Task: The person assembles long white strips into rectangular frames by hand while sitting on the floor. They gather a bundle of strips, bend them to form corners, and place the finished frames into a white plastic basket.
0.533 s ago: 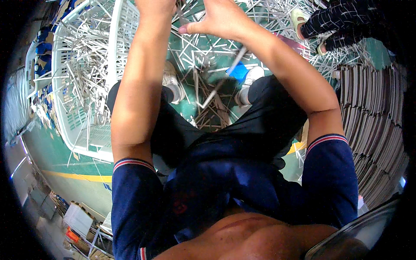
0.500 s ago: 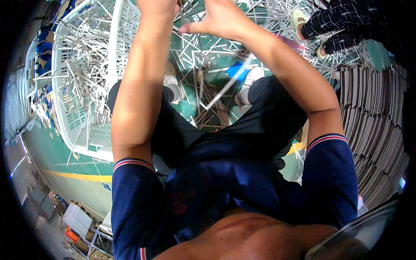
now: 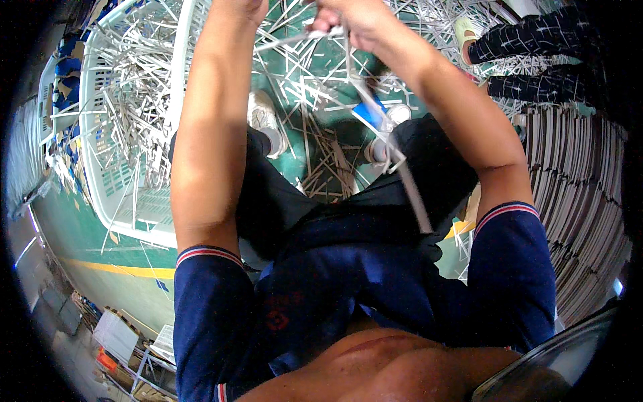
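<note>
Well, a big white plastic basket (image 3: 179,60), heaped with thin pale strips (image 3: 137,87), is on the left. A stack of brown cardboard sheets (image 3: 576,194) is on the right. Up top, the left hand (image 3: 241,8) is apart from the right hand (image 3: 358,21). The left one is cut off by the edge, so I cannot tell if it grips anything. The right one is curled around a long bent strip (image 3: 416,199). It hangs below that hand, the nearer one, and its long way slants right, back toward the body.

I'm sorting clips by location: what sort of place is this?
Probably a factory or workshop floor: loose strips litter the green floor, more fill a plastic crate, and stacked sheets stand at right.
</note>
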